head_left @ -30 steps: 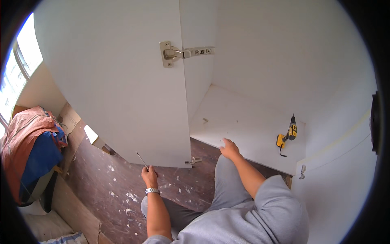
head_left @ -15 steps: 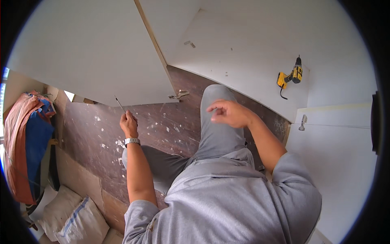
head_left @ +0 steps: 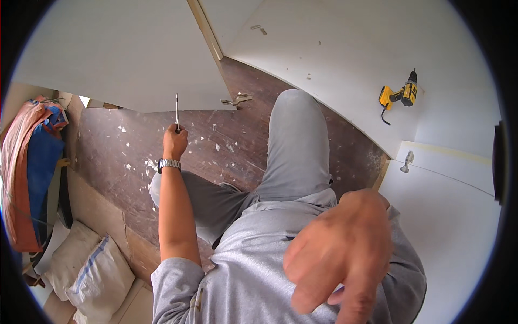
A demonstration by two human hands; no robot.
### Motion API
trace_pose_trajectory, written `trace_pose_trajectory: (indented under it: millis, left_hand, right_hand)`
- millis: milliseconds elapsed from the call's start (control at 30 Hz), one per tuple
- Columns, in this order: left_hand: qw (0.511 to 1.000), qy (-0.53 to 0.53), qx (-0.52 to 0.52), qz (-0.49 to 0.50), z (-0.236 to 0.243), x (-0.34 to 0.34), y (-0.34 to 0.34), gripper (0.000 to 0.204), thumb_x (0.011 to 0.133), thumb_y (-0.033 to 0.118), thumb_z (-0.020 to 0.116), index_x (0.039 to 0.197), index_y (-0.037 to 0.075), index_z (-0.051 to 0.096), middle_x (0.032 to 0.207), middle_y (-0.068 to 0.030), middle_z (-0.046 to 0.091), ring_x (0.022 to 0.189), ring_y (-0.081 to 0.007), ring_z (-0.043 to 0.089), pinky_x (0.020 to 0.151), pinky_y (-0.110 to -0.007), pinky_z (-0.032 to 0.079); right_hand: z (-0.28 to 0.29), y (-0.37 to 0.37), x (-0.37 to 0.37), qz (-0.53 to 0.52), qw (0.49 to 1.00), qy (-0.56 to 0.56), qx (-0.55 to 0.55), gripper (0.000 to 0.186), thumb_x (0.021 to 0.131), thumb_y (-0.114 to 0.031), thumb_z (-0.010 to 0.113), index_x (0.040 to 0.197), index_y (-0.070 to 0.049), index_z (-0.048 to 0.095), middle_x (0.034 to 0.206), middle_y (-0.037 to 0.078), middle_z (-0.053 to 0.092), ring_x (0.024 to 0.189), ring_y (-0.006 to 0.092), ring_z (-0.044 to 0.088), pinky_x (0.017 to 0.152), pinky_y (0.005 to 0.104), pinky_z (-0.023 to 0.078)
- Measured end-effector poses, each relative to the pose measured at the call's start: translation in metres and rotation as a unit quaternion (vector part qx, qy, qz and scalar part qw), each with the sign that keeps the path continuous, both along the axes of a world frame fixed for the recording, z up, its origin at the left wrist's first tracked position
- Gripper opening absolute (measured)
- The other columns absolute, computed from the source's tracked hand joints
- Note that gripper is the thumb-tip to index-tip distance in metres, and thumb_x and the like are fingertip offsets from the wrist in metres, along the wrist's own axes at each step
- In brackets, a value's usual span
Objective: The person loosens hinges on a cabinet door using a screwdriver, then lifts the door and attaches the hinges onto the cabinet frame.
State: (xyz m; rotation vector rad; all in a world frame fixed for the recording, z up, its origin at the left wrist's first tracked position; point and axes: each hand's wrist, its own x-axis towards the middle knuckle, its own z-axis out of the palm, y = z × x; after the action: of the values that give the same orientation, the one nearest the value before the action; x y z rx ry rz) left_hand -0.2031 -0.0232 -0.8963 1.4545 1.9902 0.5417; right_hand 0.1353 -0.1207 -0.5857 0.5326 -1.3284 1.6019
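Preferably hold the slim screwdriver [head_left: 177, 110], probably light and stiff, by its handle, as clamped in the left hand [head_left: 174, 143] near the white door panel [head_left: 124, 59], with the grip of the right hand [head_left: 345, 243] impossible to tell.

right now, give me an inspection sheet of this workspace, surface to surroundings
Surface: dark floor, spotted with white marks.
Things at hand: thin tool in the left hand; white panel with a metal hinge at its corner.
Clutter: yellow drill and small pieces on the cabinet base.
Hands: left shut around the tool; right hand raised, palm hidden, nothing seen in it.
Cables: short black cord or strap by the drill.
Surroundings: orange and blue sheeting, pale sacks.
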Motion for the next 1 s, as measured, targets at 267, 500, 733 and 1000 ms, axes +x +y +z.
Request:
trace_pose_trajectory:
  millis: [267,500,733,1000]
  left_hand:
    - [0.999,0.029,0.018,0.020,0.008,-0.005,-0.005,0.017,0.074,0.014,0.057,0.081,-0.001,0.062,0.071,-0.0173,0.063,0.068,-0.0301,0.062,0.064,-0.037,0.048]
    - [0.998,0.012,0.035,0.043,0.011,-0.013,-0.015,0.015,0.075,0.011,0.056,0.081,-0.001,0.060,0.067,-0.0160,0.060,0.062,-0.0256,0.058,0.061,-0.035,0.046]
    - [0.997,0.036,0.032,0.063,0.009,-0.031,-0.038,0.011,0.075,0.008,0.055,0.079,-0.001,0.058,0.061,-0.0090,0.055,0.055,-0.0168,0.051,0.053,-0.032,0.041]
    - [0.947,-0.216,0.024,0.235,0.079,-0.022,-0.062,0.006,0.083,0.003,0.053,0.086,0.001,0.057,0.068,-0.0041,0.054,0.056,-0.0116,0.053,0.048,-0.024,0.041]
  right_hand:
    - [0.003,0.000,0.011,-0.072,0.997,-0.018,0.000,0.028,0.087,-0.005,0.058,0.112,-0.011,0.068,0.074,0.008,0.053,0.047,0.0135,0.044,0.040,0.0271,0.036]
    - [-0.008,0.015,0.031,-0.064,0.995,-0.065,0.038,0.029,0.084,0.003,0.054,0.106,-0.014,0.059,0.091,0.016,0.060,0.056,0.0205,0.048,0.054,0.0343,0.045]
    - [-0.027,0.020,0.026,-0.127,0.991,0.035,-0.024,0.017,0.087,-0.001,0.056,0.099,-0.009,0.065,0.084,0.014,0.057,0.054,0.0182,0.049,0.049,0.0302,0.043]
    - [-0.034,0.029,0.047,-0.106,0.979,0.100,-0.140,0.022,0.091,-0.009,0.055,0.105,-0.012,0.072,0.088,0.012,0.059,0.056,0.0176,0.053,0.049,0.0308,0.046]
